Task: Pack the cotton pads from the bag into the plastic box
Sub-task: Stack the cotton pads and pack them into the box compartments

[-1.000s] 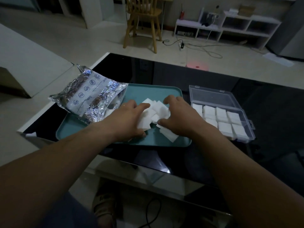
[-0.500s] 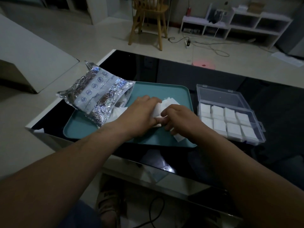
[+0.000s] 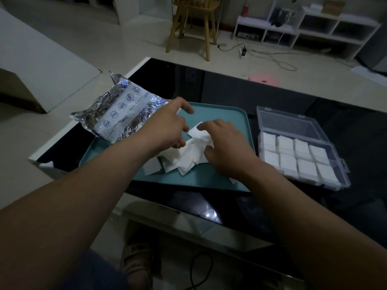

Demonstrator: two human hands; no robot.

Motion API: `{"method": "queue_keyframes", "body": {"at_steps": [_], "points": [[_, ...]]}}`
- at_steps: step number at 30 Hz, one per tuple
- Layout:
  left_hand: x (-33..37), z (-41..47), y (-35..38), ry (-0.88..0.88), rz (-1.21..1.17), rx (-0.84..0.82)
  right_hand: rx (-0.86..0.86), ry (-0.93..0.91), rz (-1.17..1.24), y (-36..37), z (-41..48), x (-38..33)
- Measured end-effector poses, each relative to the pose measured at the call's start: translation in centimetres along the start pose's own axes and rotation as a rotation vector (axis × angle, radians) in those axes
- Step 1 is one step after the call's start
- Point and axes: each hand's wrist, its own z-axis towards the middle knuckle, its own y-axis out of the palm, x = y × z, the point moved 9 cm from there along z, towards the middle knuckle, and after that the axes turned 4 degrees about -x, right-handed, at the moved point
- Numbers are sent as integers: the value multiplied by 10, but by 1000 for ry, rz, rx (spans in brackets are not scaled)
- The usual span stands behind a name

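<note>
Loose white square cotton pads (image 3: pixel 186 158) lie heaped on a teal plastic tray (image 3: pixel 209 182), between a crinkled silver foil bag (image 3: pixel 119 116) and a clear plastic box (image 3: pixel 291 124) whose compartments already hold pads. The right hand (image 3: pixel 227 149) rests spread and relaxed on the heap; the left hand (image 3: pixel 167 126) bends over its edge, whether pinching a pad I cannot tell. Gathering too many at once could let thin pads slide onto the black glass table (image 3: pixel 230 86) or overfill a compartment.
</note>
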Motion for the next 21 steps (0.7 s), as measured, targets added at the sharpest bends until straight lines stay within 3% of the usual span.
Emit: {"method": "queue_keyframes", "body": {"at_steps": [4,6,10,13,17,21], "points": [[-4,1,3,-27,18,-45,-28,55,-132,5,12,5],[-10,2,5,-58,-48,-62,52,82,-101,1,15,10],[-28,-2,20,-265,-508,-68,343,173,133,-33,9,24],[-32,-10,43,-422,-845,-146,457,174,366,-51,-6,20],[-21,-16,63,-444,-1002,-244,465,48,459,-54,-24,-9],[-19,-19,65,-443,-980,-262,422,-11,387,-48,-33,-18]]}}
